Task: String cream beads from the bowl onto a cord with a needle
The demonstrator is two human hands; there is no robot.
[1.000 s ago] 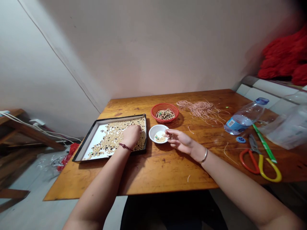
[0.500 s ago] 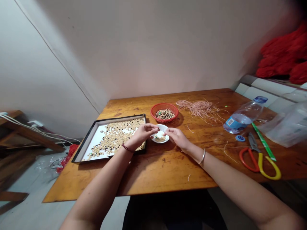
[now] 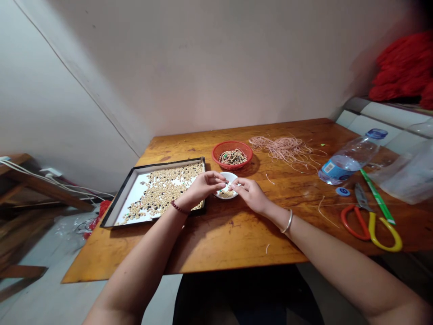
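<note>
Head view. Work is centred on a small white dish (image 3: 233, 174) on the tabletop (image 3: 230, 243), where the left hand (image 3: 203, 188) and the right hand (image 3: 249, 195) meet over the rim from opposite sides. Both hands are partly closed, with fingers curled. The left fingertips (image 3: 223, 185) and right fingertips (image 3: 233, 186) are nearly touching just above the dish. Whether either hand has hold of anything cannot be told; the spot is too small in this view. A small heap of pale beads (image 3: 226, 194) lies in the dish, with at least one green bead near it.

Judged from the posture, the step in hand is fingertip handling of these beads. The next move calls for a steady pinch, as small round beads roll easily.

Just left of the dish lies a black-rimmed tray (image 3: 169, 165), spread with pale and dark beads (image 3: 162, 194). Beyond the dish stands a red plastic basket (image 3: 216, 155) holding strung beads (image 3: 232, 156). Further right lie tangled pink cords (image 3: 284, 149), a plastic water bottle (image 3: 348, 158), and red-and-yellow-handled scissors (image 3: 368, 230) beside a green strip (image 3: 377, 196).
</note>
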